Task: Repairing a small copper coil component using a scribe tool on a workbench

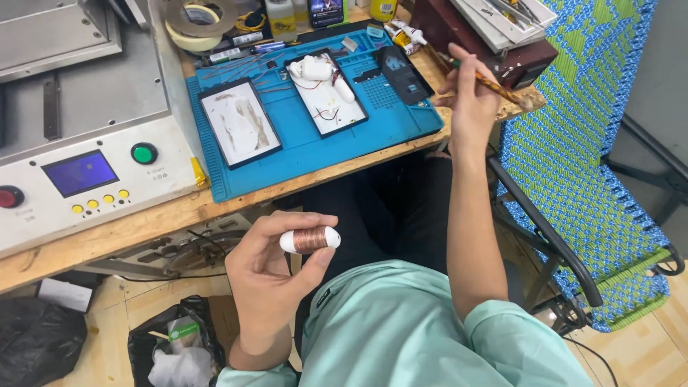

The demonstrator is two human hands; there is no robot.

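Coil [310, 239] in left hand [276, 276], long axis horizontal, left-right.

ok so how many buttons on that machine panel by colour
On the machine panel:
green button: 1
red button: 1
yellow buttons: 4
total: 6

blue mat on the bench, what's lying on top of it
On the blue mat lie two black-framed trays, one holding white parts with thin wires, plus a dark flat piece. Whatever is under the trays is covered.
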